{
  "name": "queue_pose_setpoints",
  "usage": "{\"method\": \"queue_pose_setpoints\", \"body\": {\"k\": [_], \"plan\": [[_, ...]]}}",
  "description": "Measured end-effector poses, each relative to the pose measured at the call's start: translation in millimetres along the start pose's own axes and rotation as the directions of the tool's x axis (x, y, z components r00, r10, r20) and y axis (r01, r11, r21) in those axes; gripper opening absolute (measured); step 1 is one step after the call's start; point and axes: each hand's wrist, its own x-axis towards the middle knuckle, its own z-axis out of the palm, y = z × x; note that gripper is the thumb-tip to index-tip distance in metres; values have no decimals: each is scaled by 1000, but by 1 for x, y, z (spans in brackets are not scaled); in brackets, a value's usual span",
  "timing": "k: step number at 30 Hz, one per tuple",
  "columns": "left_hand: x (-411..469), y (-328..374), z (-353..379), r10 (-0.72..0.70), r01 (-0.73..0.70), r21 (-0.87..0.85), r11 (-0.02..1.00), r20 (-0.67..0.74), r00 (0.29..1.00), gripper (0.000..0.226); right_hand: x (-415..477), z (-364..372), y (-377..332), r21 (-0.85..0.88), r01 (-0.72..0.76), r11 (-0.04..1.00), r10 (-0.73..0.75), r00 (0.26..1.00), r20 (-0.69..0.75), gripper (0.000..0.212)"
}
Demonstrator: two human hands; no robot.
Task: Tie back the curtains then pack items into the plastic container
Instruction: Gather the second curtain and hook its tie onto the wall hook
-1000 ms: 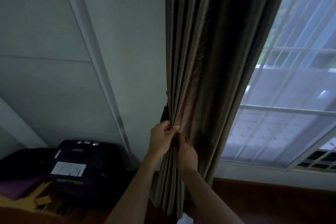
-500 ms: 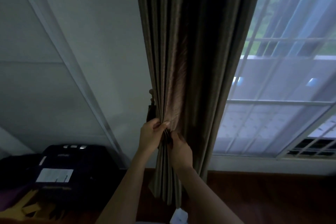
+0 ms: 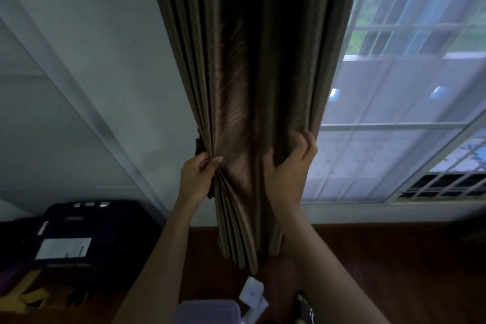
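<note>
Brown fabric: the curtain [image 3: 252, 66] hangs in deep vertical pleats with a faint sheen, gathered into one thick column between the wall and the window; its top runs out of view.
Left hand [image 3: 196, 179]: clamped on the curtain's left edge, thumb pressed against curled fingers with a bunch of pleats pinched between them.
Right hand [image 3: 290, 166]: closed round the curtain's right edge, fingers curled over the outer folds and partly lost behind the cloth.
Hidden strip: a dark band [image 3: 199, 145] shows just behind the left edge above the left hand; whether it is a tie-back or a hook cannot be told.
Curtain hem: the folds taper to a narrow bundle below the hands, ending above the dark red-brown floor [image 3: 394, 258].
Window [image 3: 405, 123]: pale frame and crossbars, a sheer white layer blurring everything outside.
Wall [image 3: 105, 60]: smooth, grey-white, crossed by a slanting raised moulding.
Dark case [image 3: 86, 239]: boxy, black, with a white label, low on the left; details too dim to read.
Bottom edge: a pale lilac object [image 3: 207, 310] and a white square item [image 3: 253, 293] are cut off and unclear.
Plastic container: cannot be identified here.
</note>
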Motion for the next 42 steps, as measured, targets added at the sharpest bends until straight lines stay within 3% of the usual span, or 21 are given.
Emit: {"method": "queue_pose_setpoints", "body": {"k": [3,7,11,14,16,21,24,28,33,38,42], "plan": [[0,0,0,-14,14,-33,999,21,1000,7,25,1,-5,-9,-20,1000,20,999,-39,66],[-2,0,3,-18,21,-75,997,41,999,10,38,6,-3,-62,-27,998,22,996,-90,68],[-4,1,-1,22,-22,-17,1000,16,1000,17,41,10,11,-85,-32,996,34,999,24,34],[-4,1,-6,39,-39,-4,999,12,999,16,24,13,14,-132,61,989,-40,987,155,14],[-4,2,-8,19,-19,-8,1000,28,999,17,4,15,11,-116,77,990,-43,963,268,17],[-1,-6,-16,-10,8,32,999,44,999,8,-47,22,8,-111,178,978,-105,875,473,55],[-2,-7,-21,-28,28,-4,1000,49,998,13,-60,26,4,-131,279,951,-164,818,551,60],[-8,-5,-26,-34,35,-29,999,31,999,16,-71,32,3,-149,323,935,-169,771,614,57],[-16,-5,-30,-67,68,-52,996,7,998,14,-89,35,4,-190,229,955,-13,671,741,40],[-21,-8,-32,-43,42,-62,997,-13,999,13,-89,45,-9,-182,315,932,-59,624,779,39],[-27,-7,-30,4,-3,35,999,-31,1000,23,-87,49,-16,-182,306,934,-33,584,811,40]]}}
